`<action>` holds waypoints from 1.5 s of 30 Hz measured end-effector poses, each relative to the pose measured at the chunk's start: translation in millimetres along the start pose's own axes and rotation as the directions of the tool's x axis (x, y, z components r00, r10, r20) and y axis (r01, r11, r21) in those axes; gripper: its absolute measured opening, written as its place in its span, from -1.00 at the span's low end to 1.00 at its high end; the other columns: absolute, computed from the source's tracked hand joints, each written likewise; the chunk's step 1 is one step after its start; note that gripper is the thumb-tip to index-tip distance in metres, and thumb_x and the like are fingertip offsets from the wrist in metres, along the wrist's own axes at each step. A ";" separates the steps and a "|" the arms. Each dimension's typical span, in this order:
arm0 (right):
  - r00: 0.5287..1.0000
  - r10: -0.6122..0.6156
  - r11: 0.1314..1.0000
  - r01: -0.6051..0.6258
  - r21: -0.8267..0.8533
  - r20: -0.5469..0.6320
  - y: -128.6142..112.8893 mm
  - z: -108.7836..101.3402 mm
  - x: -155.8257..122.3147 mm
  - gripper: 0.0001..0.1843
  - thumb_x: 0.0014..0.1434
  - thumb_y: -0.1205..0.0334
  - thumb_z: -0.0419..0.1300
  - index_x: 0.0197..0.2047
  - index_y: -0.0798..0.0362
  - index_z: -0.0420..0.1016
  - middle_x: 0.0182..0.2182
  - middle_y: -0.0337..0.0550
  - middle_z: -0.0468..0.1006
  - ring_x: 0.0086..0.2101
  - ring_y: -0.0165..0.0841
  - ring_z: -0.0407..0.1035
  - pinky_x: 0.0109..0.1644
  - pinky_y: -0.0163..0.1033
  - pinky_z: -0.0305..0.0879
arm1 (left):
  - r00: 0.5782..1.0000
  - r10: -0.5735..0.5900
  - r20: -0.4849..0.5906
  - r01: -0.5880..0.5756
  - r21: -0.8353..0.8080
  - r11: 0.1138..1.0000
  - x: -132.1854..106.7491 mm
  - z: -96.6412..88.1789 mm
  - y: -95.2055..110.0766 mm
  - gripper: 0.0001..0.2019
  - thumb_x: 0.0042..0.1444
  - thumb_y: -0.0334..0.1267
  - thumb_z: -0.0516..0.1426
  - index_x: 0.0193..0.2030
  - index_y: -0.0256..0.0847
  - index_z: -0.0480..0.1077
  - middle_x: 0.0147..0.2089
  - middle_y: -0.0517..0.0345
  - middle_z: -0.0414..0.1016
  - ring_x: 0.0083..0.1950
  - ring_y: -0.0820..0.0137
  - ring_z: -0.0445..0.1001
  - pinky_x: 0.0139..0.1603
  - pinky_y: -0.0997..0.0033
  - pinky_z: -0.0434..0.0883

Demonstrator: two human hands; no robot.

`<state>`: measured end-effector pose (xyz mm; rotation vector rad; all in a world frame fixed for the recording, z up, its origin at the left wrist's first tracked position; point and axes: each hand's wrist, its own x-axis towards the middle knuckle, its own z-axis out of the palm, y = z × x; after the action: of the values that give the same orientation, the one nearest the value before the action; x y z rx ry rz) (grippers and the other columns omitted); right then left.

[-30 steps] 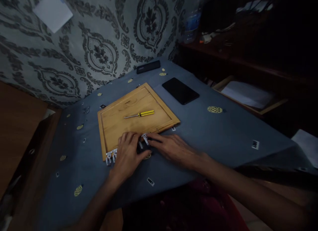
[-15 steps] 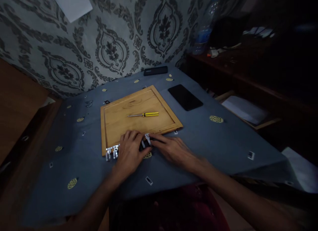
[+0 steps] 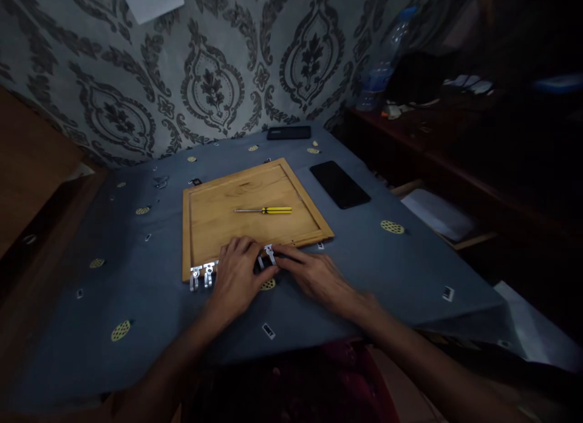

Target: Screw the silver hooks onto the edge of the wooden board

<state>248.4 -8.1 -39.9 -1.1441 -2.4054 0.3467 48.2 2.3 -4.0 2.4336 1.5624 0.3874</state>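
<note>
A framed wooden board lies flat on the cloth-covered table, with several shiny metal hooks along its near edge. My left hand is bent over that edge, its fingers on the wood and its thumb reaching toward a hook at the right. Part of the row is hidden beneath it. At this right-hand metal hook, the fingers of my right hand are closed in a pinch, touching its side. On the board rests a screwdriver with a yellow and black handle, its thin shaft pointing left.
Right of the board is a black phone; another dark phone-shaped object lies by the wall. Small clear items sit at the left. A plastic bottle stands on the dark desk, where an open drawer holds paper.
The camera view has shifted slightly. Both hands keep nearly the same pose at the board's near edge, and the screwdriver stays in place on the board.
</note>
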 end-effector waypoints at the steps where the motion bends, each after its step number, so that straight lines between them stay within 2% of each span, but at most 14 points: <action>1: 1.000 -0.002 1.000 0.002 0.009 0.001 0.4 0.4 -0.2 -0.57 0.31 0.49 0.10 0.15 -0.03 0.55 0.21 -0.01 0.54 -0.11 -0.23 0.64 -0.08 -0.15 0.60 | 1.000 -0.001 0.005 0.001 -0.002 1.000 0.4 -0.5 -0.1 -0.74 0.21 -0.11 0.30 -0.04 -0.16 0.47 -0.06 0.07 0.48 0.03 0.14 0.38 0.01 0.14 0.29; 5: 1.000 -0.011 0.996 0.012 0.087 -0.015 2.4 2.5 -2.9 -0.54 0.30 0.50 0.07 0.17 -0.02 0.53 0.21 -0.01 0.53 -0.06 -0.22 0.62 -0.03 -0.10 0.60 | 1.000 0.005 0.014 -0.004 -0.011 1.000 1.1 -1.8 -0.3 -0.73 0.20 -0.10 0.30 -0.06 -0.18 0.48 -0.07 0.07 0.49 0.02 0.14 0.40 -0.01 0.14 0.29; 9: 0.985 0.005 0.979 0.031 0.199 -0.175 9.0 -2.6 -1.3 -0.51 0.31 0.50 0.01 0.18 -0.01 0.52 0.16 0.00 0.58 0.10 -0.26 0.53 0.14 -0.07 0.52 | 1.000 0.007 -0.007 -0.007 -0.011 1.000 0.9 -1.7 0.6 -0.71 0.17 -0.09 0.33 -0.05 -0.17 0.49 -0.09 0.08 0.49 0.01 0.13 0.41 -0.01 0.14 0.30; 12: 0.961 0.077 0.987 -0.037 0.153 -0.265 17.0 -16.2 15.3 -0.56 0.35 0.42 0.00 0.18 -0.01 0.53 0.13 0.00 0.59 0.11 -0.23 0.52 0.15 -0.03 0.51 | 1.000 0.000 -0.016 0.000 -0.021 1.000 0.9 -1.7 1.3 -0.69 0.15 -0.10 0.34 -0.03 -0.14 0.49 -0.08 0.09 0.51 0.01 0.13 0.42 0.00 0.12 0.30; 14: 0.958 0.153 0.988 -0.145 0.048 -0.243 22.8 -25.6 34.0 -0.60 0.36 0.37 0.02 0.15 0.00 0.54 0.12 0.01 0.59 0.09 -0.17 0.51 0.12 0.00 0.51 | 1.000 0.002 -0.014 -0.003 -0.031 1.000 0.9 -2.0 1.4 -0.70 0.14 -0.11 0.35 -0.04 -0.14 0.50 -0.07 0.09 0.52 0.02 0.13 0.42 0.02 0.11 0.31; 17: 0.970 0.220 0.965 -0.232 -0.123 -0.102 32.4 -31.3 62.3 -0.62 0.31 0.37 0.12 0.16 0.10 0.50 0.07 0.08 0.59 0.10 -0.07 0.44 0.18 0.08 0.41 | 1.000 0.005 -0.011 -0.006 -0.033 0.999 0.5 -2.6 1.0 -0.70 0.15 -0.11 0.35 -0.03 -0.15 0.50 -0.07 0.09 0.52 0.03 0.12 0.41 0.02 0.11 0.30; 21: 0.967 0.250 0.959 -0.254 -0.126 -0.045 44.3 -25.6 79.2 -0.72 0.26 0.40 0.16 0.01 0.14 0.57 -0.08 0.10 0.63 0.03 -0.08 0.44 0.12 -0.01 0.40 | 1.000 -0.001 -0.003 0.001 -0.034 0.999 0.0 -3.3 0.4 -0.69 0.15 -0.10 0.34 -0.02 -0.15 0.51 -0.04 0.08 0.52 0.04 0.10 0.41 0.01 0.11 0.29; 26: 0.967 0.248 0.968 -0.250 -0.024 -0.056 52.4 -27.5 75.9 -0.82 0.23 0.37 0.20 -0.14 0.12 0.62 -0.20 0.01 0.63 -0.13 -0.18 0.50 -0.05 -0.15 0.41 | 1.000 -0.004 0.019 0.005 -0.037 0.999 0.4 -4.5 0.9 -0.68 0.15 -0.10 0.34 -0.02 -0.17 0.51 -0.04 0.07 0.51 0.06 0.09 0.40 0.01 0.11 0.29; 29: 0.955 0.258 0.966 -0.251 0.066 -0.146 54.4 -35.1 74.3 -0.83 0.24 0.31 0.19 -0.16 0.09 0.61 -0.25 -0.08 0.62 -0.24 -0.28 0.50 -0.16 -0.24 0.40 | 1.000 -0.009 0.010 0.009 -0.037 0.999 0.6 -4.6 1.0 -0.68 0.15 -0.11 0.35 -0.01 -0.16 0.50 -0.04 0.07 0.51 0.05 0.10 0.40 0.01 0.12 0.28; 32: 0.906 0.302 0.952 -0.270 0.143 -0.296 52.0 -44.3 76.6 -0.79 0.29 0.21 0.13 -0.17 0.10 0.57 -0.26 -0.09 0.61 -0.28 -0.30 0.48 -0.23 -0.25 0.40 | 1.000 -0.001 0.014 0.002 -0.036 0.999 0.6 -4.4 0.5 -0.71 0.15 -0.11 0.34 -0.05 -0.18 0.51 -0.04 0.06 0.51 0.05 0.10 0.39 0.02 0.12 0.27; 36: 0.752 0.321 0.940 -0.180 0.290 -0.575 41.3 -57.3 85.9 -0.81 0.26 0.13 0.18 -0.28 0.04 0.54 -0.33 -0.16 0.59 -0.35 -0.33 0.45 -0.30 -0.25 0.39 | 1.000 -0.001 0.024 0.002 -0.028 1.000 0.5 -4.9 0.1 -0.70 0.17 -0.10 0.33 -0.03 -0.17 0.51 -0.05 0.07 0.51 0.05 0.10 0.39 0.03 0.12 0.27; 37: 0.730 0.292 0.948 -0.137 0.287 -0.618 38.0 -59.9 89.0 -0.82 0.25 0.14 0.20 -0.29 0.04 0.54 -0.35 -0.17 0.59 -0.36 -0.34 0.45 -0.30 -0.25 0.39 | 1.000 -0.003 0.024 0.004 -0.028 1.000 0.5 -5.1 0.3 -0.69 0.17 -0.10 0.33 -0.01 -0.16 0.50 -0.04 0.07 0.51 0.06 0.10 0.39 0.03 0.12 0.27; 41: 0.745 0.118 0.980 0.021 0.200 -0.656 25.8 -62.6 102.0 -0.89 0.24 0.21 0.25 -0.30 0.02 0.55 -0.37 -0.19 0.57 -0.40 -0.37 0.43 -0.31 -0.26 0.39 | 1.000 -0.007 0.025 0.008 -0.013 1.000 0.2 -5.2 0.9 -0.70 0.17 -0.09 0.33 -0.02 -0.15 0.50 -0.05 0.10 0.50 0.06 0.12 0.40 0.03 0.14 0.29; 45: 0.790 0.085 0.966 0.084 0.244 -0.608 17.2 -53.0 109.5 -0.88 0.26 0.16 0.26 -0.23 0.02 0.56 -0.33 -0.18 0.58 -0.40 -0.39 0.42 -0.33 -0.27 0.37 | 1.000 0.000 0.010 0.000 -0.006 1.000 0.0 -4.2 0.5 -0.70 0.16 -0.09 0.33 -0.03 -0.15 0.50 -0.04 0.10 0.50 0.05 0.12 0.40 0.01 0.14 0.30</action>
<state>225.6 89.8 30.7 -0.9485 -1.7235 0.2292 47.3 2.2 0.1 2.4268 1.5548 0.3789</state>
